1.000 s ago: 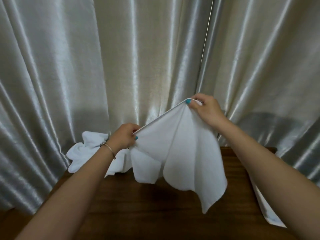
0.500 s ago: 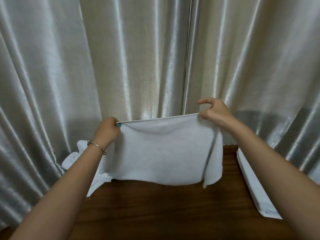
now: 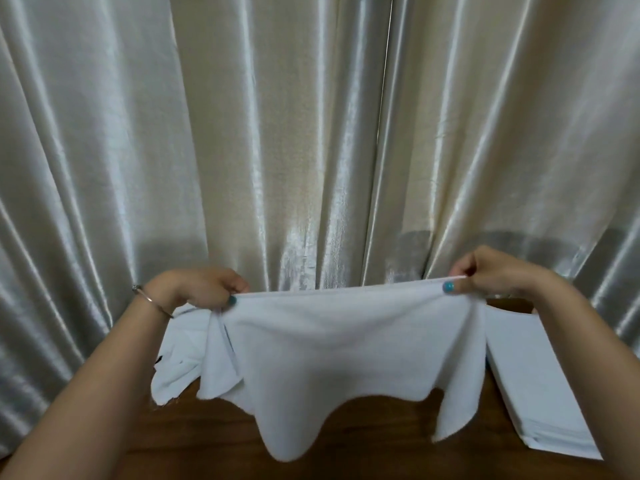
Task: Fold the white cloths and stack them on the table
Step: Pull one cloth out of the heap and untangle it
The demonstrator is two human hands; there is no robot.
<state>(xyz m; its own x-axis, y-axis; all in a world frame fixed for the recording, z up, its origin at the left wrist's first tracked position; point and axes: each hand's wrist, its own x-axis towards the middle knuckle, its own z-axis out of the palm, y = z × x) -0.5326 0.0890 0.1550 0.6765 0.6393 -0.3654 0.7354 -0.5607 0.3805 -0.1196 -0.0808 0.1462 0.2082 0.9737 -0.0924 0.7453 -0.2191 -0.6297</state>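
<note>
Nearest me the dark wooden surface point(image 3: 363, 441) lies bare, with the white cloth point(image 3: 346, 351) hanging above it, its wavy lower hem loose. My left hand point(image 3: 201, 289) has its grip pinched closed on the cloth's top left corner, my right hand point(image 3: 491, 271) pinched closed on the top right, the upper edge stretched between them. At right lies a folded stack point(image 3: 540, 386); far left, a crumpled pile point(image 3: 180, 348); beyond, silvery curtains point(image 3: 311, 133)
</note>
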